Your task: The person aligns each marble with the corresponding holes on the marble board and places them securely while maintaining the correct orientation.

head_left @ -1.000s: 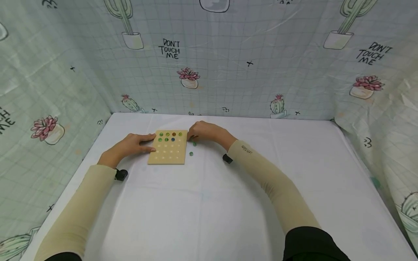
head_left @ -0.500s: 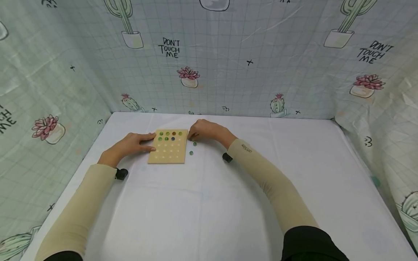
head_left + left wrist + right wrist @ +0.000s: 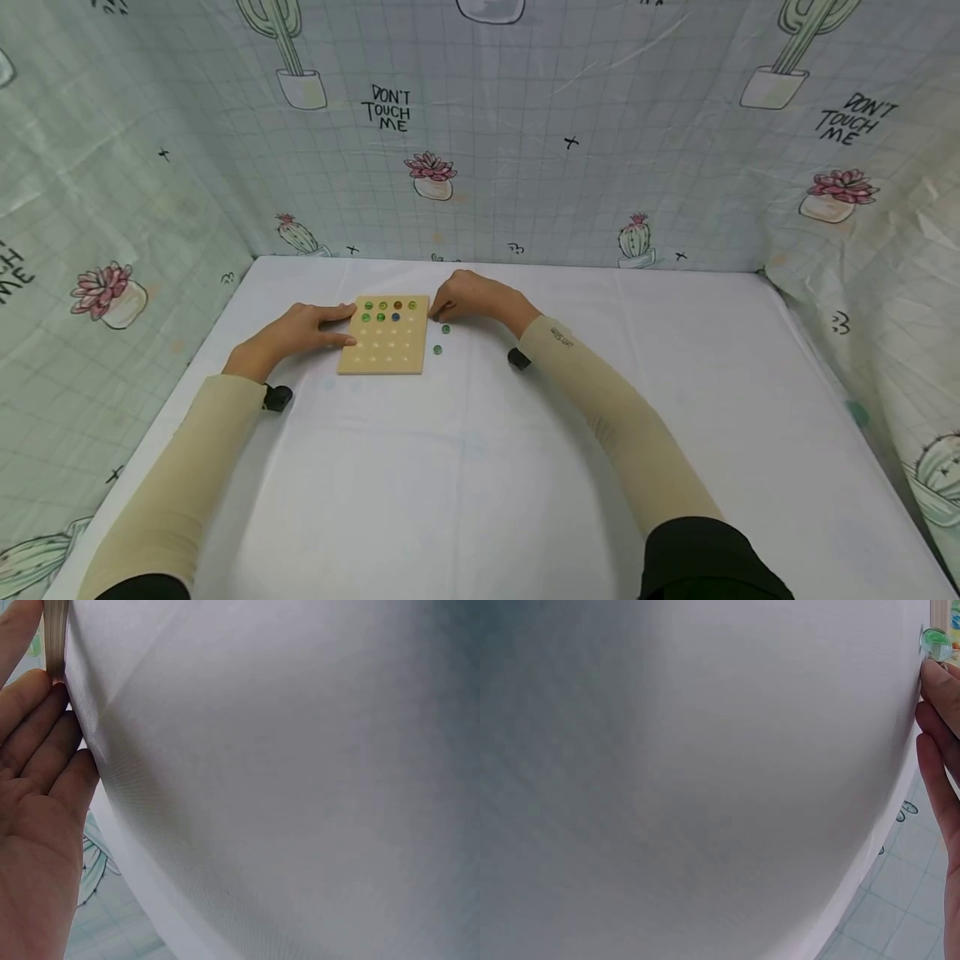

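Observation:
A pale yellow square board [image 3: 382, 358] with rows of dimples lies on the white table. Several glass marbles sit in its two far rows, mostly green, with an orange-brown marble [image 3: 397, 306] and a blue marble [image 3: 395, 317]. My left hand [image 3: 296, 329] rests against the board's left edge, fingers fairly straight, thumb apart and nearer me. Just off the far right edge, my right hand [image 3: 472, 296] has curled fingers with the tips together on a small marble, mostly hidden. A loose green marble [image 3: 446, 329] lies beside that hand, and another green marble [image 3: 437, 350] lies nearer me.
The white cloth-covered table [image 3: 450, 467] stretches out toward me and to the right. Patterned curtains [image 3: 510, 192] stand behind it and along both sides. Dark wrist cameras sit under both cuffs.
Little differs. My right fingertips stay at the board's right edge with only slight motion. The left hand, the board and the loose marbles keep their places; the whole view shifts slightly.

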